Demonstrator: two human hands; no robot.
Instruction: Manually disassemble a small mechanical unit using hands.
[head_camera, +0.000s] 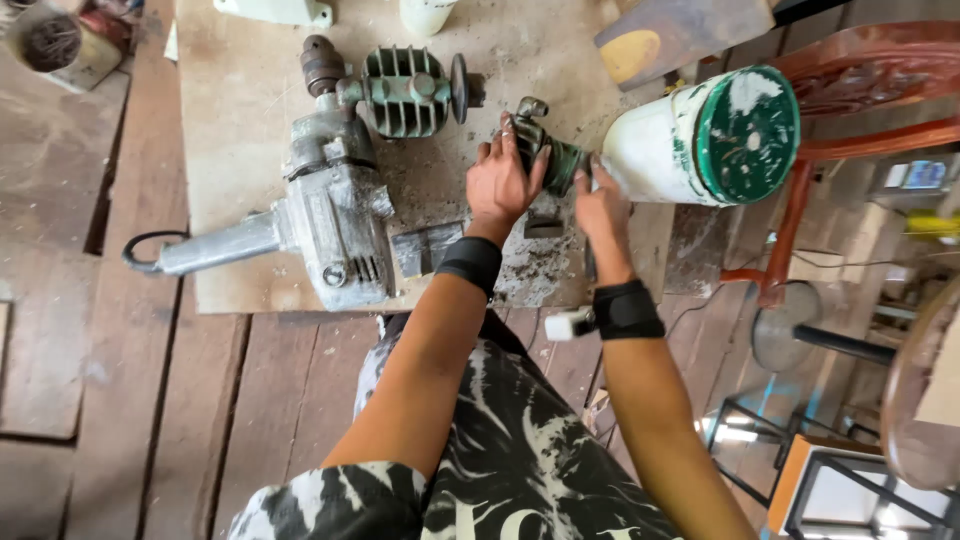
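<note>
My left hand grips a dark green metal machine part at the far side of a dirty plywood board. My right hand touches the same part from the right, its fingers curled around it. Both wrists wear black bands. A large grey electric drill with a long side handle lies on the board to the left of my hands. A green finned cylinder part sits behind the drill.
A white bucket with a green lid lies on its side just right of my hands. A red wooden chair stands at the right. A can sits at the far left. Plank flooring surrounds the board.
</note>
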